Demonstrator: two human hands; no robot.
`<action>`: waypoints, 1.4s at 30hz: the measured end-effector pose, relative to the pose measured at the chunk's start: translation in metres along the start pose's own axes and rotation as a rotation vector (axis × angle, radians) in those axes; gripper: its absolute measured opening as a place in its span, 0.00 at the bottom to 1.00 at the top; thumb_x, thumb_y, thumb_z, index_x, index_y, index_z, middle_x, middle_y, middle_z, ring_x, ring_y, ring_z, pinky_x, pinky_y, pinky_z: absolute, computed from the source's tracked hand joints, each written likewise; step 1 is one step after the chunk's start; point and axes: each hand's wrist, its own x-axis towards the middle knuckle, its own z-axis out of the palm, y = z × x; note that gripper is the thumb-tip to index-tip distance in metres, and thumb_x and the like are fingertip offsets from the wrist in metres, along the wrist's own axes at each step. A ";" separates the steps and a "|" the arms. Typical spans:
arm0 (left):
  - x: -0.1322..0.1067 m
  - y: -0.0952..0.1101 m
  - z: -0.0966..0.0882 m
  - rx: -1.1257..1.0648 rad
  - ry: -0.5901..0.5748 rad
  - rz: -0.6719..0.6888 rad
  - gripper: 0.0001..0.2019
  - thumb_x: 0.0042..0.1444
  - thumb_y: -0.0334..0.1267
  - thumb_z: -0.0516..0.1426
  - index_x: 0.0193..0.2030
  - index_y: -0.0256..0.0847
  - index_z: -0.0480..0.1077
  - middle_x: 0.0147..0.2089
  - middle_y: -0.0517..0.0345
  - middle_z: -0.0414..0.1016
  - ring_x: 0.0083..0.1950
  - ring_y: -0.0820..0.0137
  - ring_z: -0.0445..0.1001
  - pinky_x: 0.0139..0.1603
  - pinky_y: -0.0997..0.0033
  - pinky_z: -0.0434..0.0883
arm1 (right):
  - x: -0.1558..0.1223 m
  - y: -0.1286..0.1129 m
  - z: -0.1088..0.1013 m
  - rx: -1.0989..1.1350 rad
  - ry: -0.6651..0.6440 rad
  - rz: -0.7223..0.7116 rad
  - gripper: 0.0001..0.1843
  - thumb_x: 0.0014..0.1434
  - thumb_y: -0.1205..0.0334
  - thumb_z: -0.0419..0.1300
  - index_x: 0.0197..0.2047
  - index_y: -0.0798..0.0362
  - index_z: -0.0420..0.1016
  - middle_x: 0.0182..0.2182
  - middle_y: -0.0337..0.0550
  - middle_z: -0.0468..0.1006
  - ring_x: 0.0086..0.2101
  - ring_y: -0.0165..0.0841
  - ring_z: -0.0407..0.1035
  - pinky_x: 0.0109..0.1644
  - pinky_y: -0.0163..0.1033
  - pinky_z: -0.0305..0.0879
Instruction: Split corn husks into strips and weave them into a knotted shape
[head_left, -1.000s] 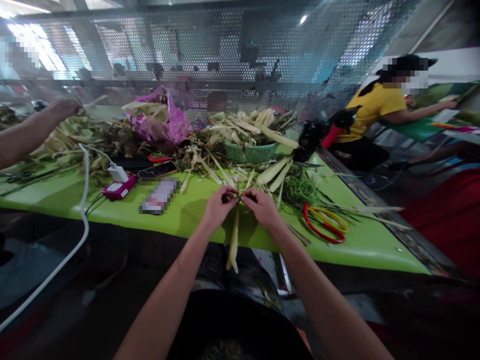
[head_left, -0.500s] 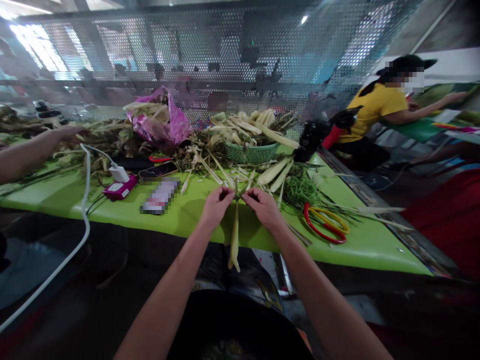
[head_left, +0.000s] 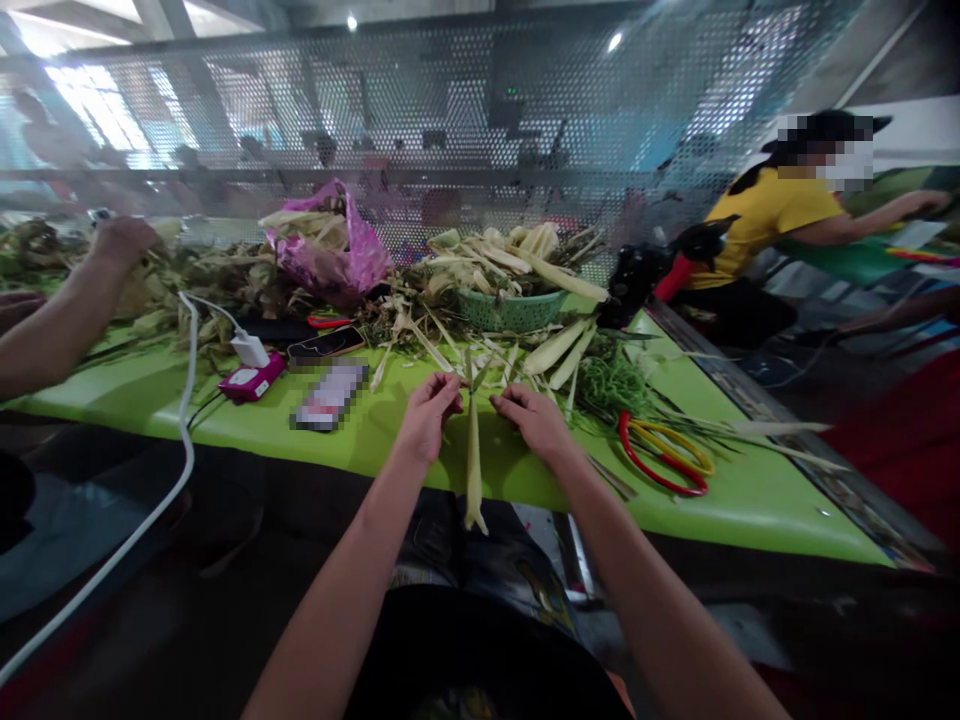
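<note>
A long pale-yellow corn husk [head_left: 474, 455] hangs upright, its narrow green top at finger height and its lower end past the table's front edge. My left hand [head_left: 431, 410] is closed at the narrow top, pinching it between thumb and fingers. My right hand [head_left: 529, 415] is a little to the right, apart from the husk. Its thumb and fingers are pressed together; whether anything thin is between them I cannot make out. Beyond the hands lie more pale husks [head_left: 559, 350] and a heap of thin green strips [head_left: 611, 380].
A green basket [head_left: 510, 312] of husks and a pink plastic bag [head_left: 341, 255] stand at the back. Red and yellow loops [head_left: 664, 455] lie right. Left are phones [head_left: 330, 395], a magenta power box [head_left: 253, 378], a white cable [head_left: 184, 420] and another person's hand [head_left: 124, 240].
My right hand has moved off the husk's top, to the right, while my left stays there. The other person's hand at left has lifted. The view has shifted slightly.
</note>
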 end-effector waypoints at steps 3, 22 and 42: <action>-0.001 0.002 0.001 -0.075 -0.023 -0.027 0.12 0.48 0.41 0.63 0.34 0.38 0.66 0.37 0.58 0.73 0.26 0.81 0.65 0.29 0.79 0.63 | -0.003 -0.008 -0.002 0.281 -0.032 0.038 0.16 0.51 0.49 0.62 0.22 0.52 0.67 0.18 0.34 0.65 0.21 0.27 0.56 0.26 0.35 0.52; 0.002 -0.007 0.005 0.112 0.053 0.013 0.08 0.50 0.37 0.60 0.30 0.39 0.63 0.26 0.64 0.64 0.24 0.80 0.57 0.25 0.79 0.56 | -0.008 -0.024 0.001 0.712 -0.219 -0.066 0.12 0.55 0.54 0.62 0.27 0.51 0.66 0.24 0.38 0.70 0.27 0.31 0.66 0.37 0.39 0.64; -0.005 -0.001 0.009 0.314 -0.106 0.030 0.10 0.48 0.41 0.63 0.31 0.37 0.71 0.29 0.61 0.69 0.33 0.76 0.65 0.38 0.76 0.63 | -0.004 -0.013 0.011 0.366 -0.076 -0.129 0.17 0.47 0.52 0.67 0.36 0.52 0.70 0.27 0.36 0.71 0.28 0.30 0.64 0.35 0.37 0.62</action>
